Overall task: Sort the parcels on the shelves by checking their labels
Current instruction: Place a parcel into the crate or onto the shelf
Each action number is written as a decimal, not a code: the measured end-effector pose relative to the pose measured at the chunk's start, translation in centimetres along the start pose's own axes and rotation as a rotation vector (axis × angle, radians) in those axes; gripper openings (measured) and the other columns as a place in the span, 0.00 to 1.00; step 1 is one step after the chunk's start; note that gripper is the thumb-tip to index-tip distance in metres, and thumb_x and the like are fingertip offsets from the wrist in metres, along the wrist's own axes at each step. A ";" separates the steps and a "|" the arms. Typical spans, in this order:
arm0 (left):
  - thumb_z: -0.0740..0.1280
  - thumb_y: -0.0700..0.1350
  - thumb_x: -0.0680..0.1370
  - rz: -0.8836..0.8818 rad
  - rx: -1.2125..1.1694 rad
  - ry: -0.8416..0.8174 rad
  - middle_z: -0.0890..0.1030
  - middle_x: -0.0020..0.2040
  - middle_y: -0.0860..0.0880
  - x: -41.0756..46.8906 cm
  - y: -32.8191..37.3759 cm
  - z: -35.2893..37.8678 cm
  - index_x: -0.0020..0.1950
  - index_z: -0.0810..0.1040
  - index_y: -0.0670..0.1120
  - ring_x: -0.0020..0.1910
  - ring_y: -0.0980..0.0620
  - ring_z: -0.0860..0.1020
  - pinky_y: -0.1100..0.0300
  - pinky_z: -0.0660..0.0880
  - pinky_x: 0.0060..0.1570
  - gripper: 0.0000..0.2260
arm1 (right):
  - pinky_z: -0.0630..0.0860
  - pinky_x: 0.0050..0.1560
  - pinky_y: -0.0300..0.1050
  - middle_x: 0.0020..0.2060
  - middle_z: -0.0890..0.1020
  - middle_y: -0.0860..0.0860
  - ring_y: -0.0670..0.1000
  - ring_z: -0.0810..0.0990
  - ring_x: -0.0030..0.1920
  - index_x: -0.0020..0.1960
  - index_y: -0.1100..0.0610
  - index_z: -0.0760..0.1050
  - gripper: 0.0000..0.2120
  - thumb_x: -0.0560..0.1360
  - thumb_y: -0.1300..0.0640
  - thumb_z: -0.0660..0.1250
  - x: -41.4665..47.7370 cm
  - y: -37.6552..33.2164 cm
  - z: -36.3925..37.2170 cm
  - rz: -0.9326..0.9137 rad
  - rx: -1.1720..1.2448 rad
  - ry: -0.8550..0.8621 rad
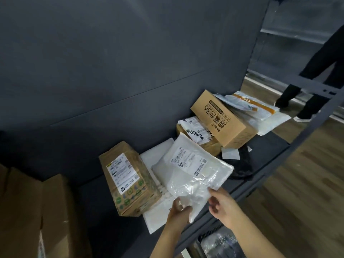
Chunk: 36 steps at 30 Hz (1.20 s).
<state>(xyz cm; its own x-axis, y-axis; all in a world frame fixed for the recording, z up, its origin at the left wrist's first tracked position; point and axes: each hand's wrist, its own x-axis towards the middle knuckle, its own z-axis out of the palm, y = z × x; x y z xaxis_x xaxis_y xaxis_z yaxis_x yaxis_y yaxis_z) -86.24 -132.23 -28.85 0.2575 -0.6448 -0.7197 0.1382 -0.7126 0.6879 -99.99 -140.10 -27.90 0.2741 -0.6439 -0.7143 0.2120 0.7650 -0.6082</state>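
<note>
Dim, soft and slightly blurred, with wide-angle bending at the edges.

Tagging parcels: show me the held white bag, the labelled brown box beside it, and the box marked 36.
White bag [193,183]: head view, middle, below its label.
Labelled brown box [123,174]: head view, its label.
Box marked 36 [217,116]: head view, printed top face.

Of the person, only two arms show. The left hand [178,210] and the right hand [222,204] are bare. The left forearm [167,239] and the right forearm [260,239] are likewise uncovered, skin showing from wrist to the picture's lower edge.
</note>
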 end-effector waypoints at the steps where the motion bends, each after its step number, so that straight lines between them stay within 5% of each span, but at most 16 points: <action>1: 0.64 0.47 0.73 -0.009 -0.060 0.005 0.77 0.58 0.48 0.1 0.1 0.2 0.72 0.64 0.51 0.51 0.48 0.79 0.59 0.75 0.45 0.26 | 0.73 0.46 0.48 0.43 0.80 0.51 0.50 0.77 0.44 0.54 0.51 0.74 0.08 0.76 0.60 0.66 0.0 -0.1 0.4 -0.026 -0.036 0.007; 4: 0.64 0.43 0.78 -0.005 -0.219 0.006 0.79 0.50 0.48 -0.1 0.8 0.1 0.66 0.67 0.48 0.45 0.48 0.80 0.62 0.74 0.37 0.16 | 0.74 0.57 0.62 0.54 0.81 0.54 0.58 0.78 0.56 0.61 0.52 0.72 0.15 0.77 0.64 0.63 -0.8 -1.1 1.3 -0.173 -0.072 -0.017; 8: 0.68 0.50 0.76 0.111 -0.463 -0.059 0.82 0.55 0.46 -1.7 3.8 -0.4 0.66 0.69 0.47 0.51 0.47 0.82 0.57 0.77 0.43 0.20 | 0.80 0.46 0.56 0.54 0.81 0.57 0.59 0.80 0.52 0.60 0.53 0.72 0.16 0.75 0.67 0.64 -3.2 -2.8 1.8 -0.297 0.105 -0.102; 12: 0.73 0.57 0.69 0.331 -0.460 -0.150 0.85 0.50 0.54 -3.4 9.6 -2.5 0.62 0.75 0.48 0.49 0.55 0.83 0.56 0.79 0.48 0.25 | 0.80 0.49 0.59 0.53 0.81 0.60 0.60 0.81 0.51 0.64 0.58 0.71 0.41 0.54 0.60 0.82 -5.7 -4.5 2.2 -0.352 0.188 -0.299; 14: 0.78 0.54 0.65 0.446 -0.412 -0.078 0.84 0.55 0.47 -4.7 12.4 -3.9 0.64 0.73 0.44 0.54 0.45 0.82 0.45 0.77 0.56 0.32 | 0.80 0.50 0.58 0.56 0.81 0.59 0.59 0.82 0.54 0.66 0.58 0.71 0.36 0.60 0.61 0.79 -7.1 -5.8 3.1 -0.406 0.161 -0.387; 16: 0.76 0.47 0.67 0.579 -0.386 -0.011 0.83 0.54 0.42 -6.3 14.7 -5.6 0.62 0.75 0.42 0.52 0.41 0.82 0.42 0.77 0.56 0.26 | 0.78 0.55 0.60 0.60 0.80 0.57 0.58 0.80 0.59 0.67 0.55 0.71 0.35 0.63 0.57 0.79 -8.7 -7.4 4.2 -0.481 0.154 -0.489; 21: 0.74 0.43 0.72 0.798 -0.182 0.073 0.85 0.49 0.48 -10.1 18.2 -9.4 0.56 0.79 0.49 0.47 0.47 0.84 0.50 0.81 0.48 0.14 | 0.82 0.46 0.44 0.59 0.81 0.49 0.50 0.81 0.58 0.70 0.51 0.68 0.30 0.69 0.52 0.68 -11.6 -12.7 5.2 -0.721 0.179 -0.326; 23: 0.74 0.43 0.72 0.825 -0.099 0.065 0.85 0.49 0.50 -11.1 18.7 -9.8 0.56 0.78 0.49 0.45 0.50 0.84 0.57 0.81 0.44 0.14 | 0.81 0.44 0.40 0.58 0.82 0.48 0.49 0.82 0.56 0.66 0.49 0.71 0.33 0.63 0.48 0.75 -12.7 -14.3 6.1 -0.793 0.006 -0.326; 27: 0.74 0.44 0.72 0.835 -0.028 0.045 0.85 0.48 0.51 -11.6 18.6 -9.1 0.56 0.78 0.49 0.44 0.54 0.84 0.66 0.78 0.37 0.14 | 0.81 0.44 0.48 0.49 0.85 0.48 0.50 0.85 0.48 0.54 0.45 0.76 0.17 0.69 0.59 0.72 -13.5 -15.0 8.4 -0.823 -0.194 -0.243; 31: 0.74 0.45 0.72 0.808 -0.054 0.067 0.85 0.49 0.50 -11.5 18.2 -9.0 0.56 0.78 0.50 0.46 0.51 0.84 0.60 0.79 0.42 0.14 | 0.81 0.47 0.54 0.46 0.86 0.48 0.52 0.85 0.47 0.52 0.44 0.77 0.14 0.73 0.61 0.70 -13.2 -14.9 9.0 -0.801 -0.199 -0.223; 36: 0.72 0.52 0.73 0.818 -0.099 0.057 0.83 0.54 0.49 -11.6 18.6 -9.8 0.58 0.77 0.51 0.51 0.48 0.83 0.47 0.79 0.54 0.16 | 0.82 0.43 0.50 0.45 0.86 0.46 0.50 0.85 0.46 0.54 0.45 0.76 0.15 0.73 0.62 0.69 -13.9 -15.0 9.2 -0.794 -0.188 -0.280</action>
<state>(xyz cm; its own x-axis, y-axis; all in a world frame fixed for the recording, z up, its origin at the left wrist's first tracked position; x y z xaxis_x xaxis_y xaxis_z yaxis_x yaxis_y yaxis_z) -77.30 -135.33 -6.81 0.3609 -0.9325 0.0161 -0.0314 0.0051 0.9995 -98.33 -142.50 -5.68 0.3370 -0.9405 0.0435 0.2869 0.0585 -0.9562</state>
